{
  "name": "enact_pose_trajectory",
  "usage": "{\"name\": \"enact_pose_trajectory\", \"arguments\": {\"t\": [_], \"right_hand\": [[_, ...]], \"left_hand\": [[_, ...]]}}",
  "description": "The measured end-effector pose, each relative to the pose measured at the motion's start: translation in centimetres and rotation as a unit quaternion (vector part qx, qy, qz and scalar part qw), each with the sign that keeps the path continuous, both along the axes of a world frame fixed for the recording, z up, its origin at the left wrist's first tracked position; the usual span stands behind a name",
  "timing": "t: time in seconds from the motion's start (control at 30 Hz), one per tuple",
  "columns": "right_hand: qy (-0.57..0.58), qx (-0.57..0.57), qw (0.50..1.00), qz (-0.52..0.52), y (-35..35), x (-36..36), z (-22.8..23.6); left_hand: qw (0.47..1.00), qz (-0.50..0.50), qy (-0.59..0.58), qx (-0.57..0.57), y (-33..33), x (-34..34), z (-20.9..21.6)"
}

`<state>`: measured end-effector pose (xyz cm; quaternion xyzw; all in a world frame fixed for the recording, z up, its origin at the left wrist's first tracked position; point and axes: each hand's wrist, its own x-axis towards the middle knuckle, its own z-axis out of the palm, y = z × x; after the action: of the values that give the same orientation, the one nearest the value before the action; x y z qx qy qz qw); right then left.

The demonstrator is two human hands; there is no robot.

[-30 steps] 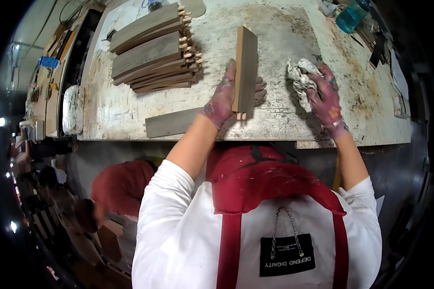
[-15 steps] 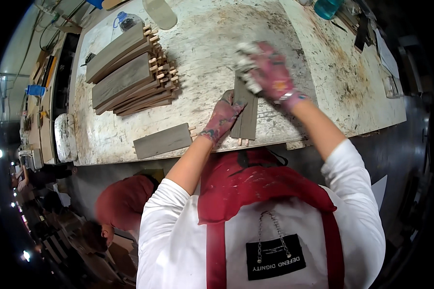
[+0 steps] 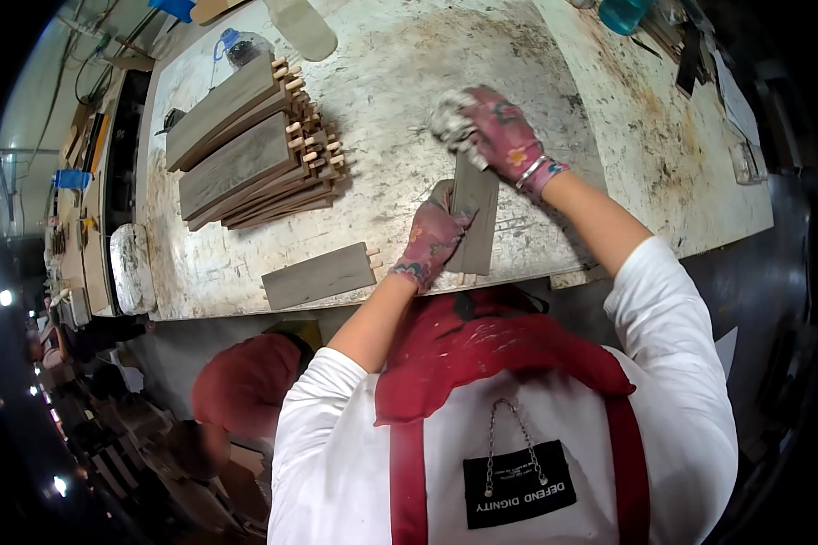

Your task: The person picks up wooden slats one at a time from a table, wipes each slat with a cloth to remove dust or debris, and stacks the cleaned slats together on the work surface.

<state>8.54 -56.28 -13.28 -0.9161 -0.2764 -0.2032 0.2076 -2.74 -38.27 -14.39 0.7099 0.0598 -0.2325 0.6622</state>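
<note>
My left hand (image 3: 433,232), in a pink flowered glove, is closed around the left edge of a narrow grey-brown wooden board (image 3: 478,218) with pale dowel pegs at its near end. The board stands partly on edge near the table's front. A crumpled whitish rag (image 3: 454,125) is bunched in my right hand (image 3: 504,136), gloved the same way, at the board's far end. The fingers are partly hidden by the rag. To the left lies a single board (image 3: 318,276) with dowels at its ends.
Left of my hands rises a stack of similar doweled boards (image 3: 241,182). Behind it stand a clear jug with a blue handle (image 3: 244,47) and a cloudy bottle (image 3: 304,29). A teal container (image 3: 623,14) sits far right on the stained white table (image 3: 391,100). Another person (image 3: 245,381) bends low beyond the front edge.
My right hand has moved the rag slightly farther out, toward and past the board's far end. My left hand keeps its hold on the board. The whole view has shifted a little.
</note>
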Motion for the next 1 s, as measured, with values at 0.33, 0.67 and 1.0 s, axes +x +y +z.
{"name": "enact_pose_trajectory", "arguments": {"t": [0.33, 0.67, 1.0], "right_hand": [[-0.004, -0.091, 0.994, -0.065, -3.4, -2.8, 6.0], [0.046, -0.086, 0.978, 0.186, -2.3, -15.8, 1.9], [0.057, -0.035, 0.991, 0.117, -3.1, -13.9, 4.4]], "left_hand": [[0.996, -0.082, 0.04, -0.011, 2.4, 3.1, -0.5], [0.995, -0.016, 0.069, -0.077, 0.7, 2.9, 0.5], [0.997, 0.032, 0.07, 0.032, 0.5, 2.1, 0.8]]}}
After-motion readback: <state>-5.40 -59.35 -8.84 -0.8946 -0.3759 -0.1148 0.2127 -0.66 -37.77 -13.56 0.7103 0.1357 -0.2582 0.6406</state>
